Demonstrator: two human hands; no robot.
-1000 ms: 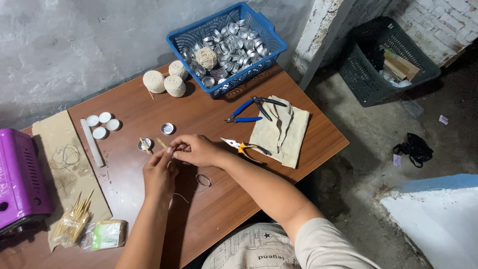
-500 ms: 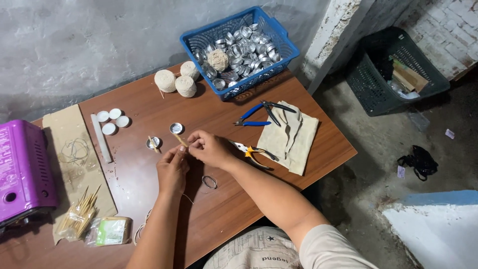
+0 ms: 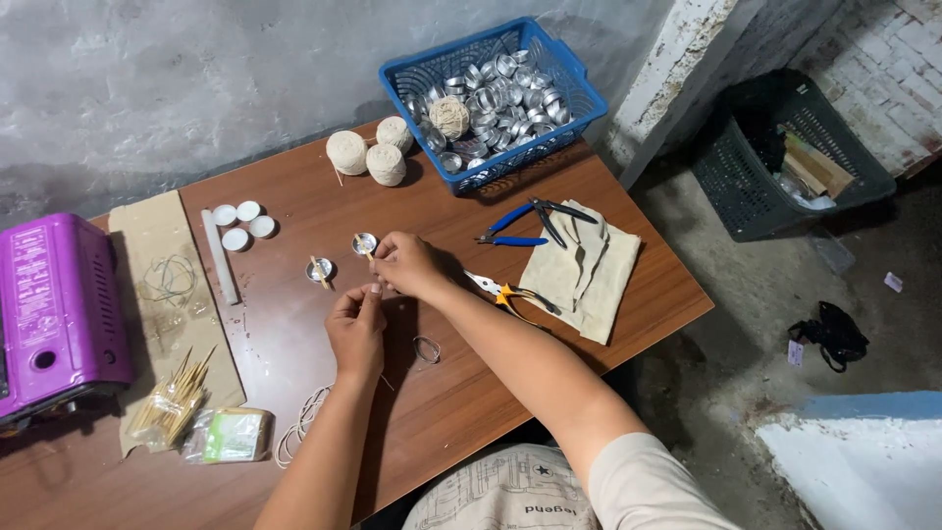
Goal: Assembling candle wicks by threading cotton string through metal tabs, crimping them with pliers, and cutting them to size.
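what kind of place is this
Probably a small home craft workshop, perhaps for candle making: a wooden table against a bare concrete wall, a blue basket of small metal cups, balls of string and pliers.

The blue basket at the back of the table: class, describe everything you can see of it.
The blue basket is a rectangular plastic crate with latticed walls and a solid rim. It sits upright at the far edge of the brown table, set at an angle to it. It is heaped with small round silvery metal cups, and a ball of pale string lies on them. Neither hand touches it.
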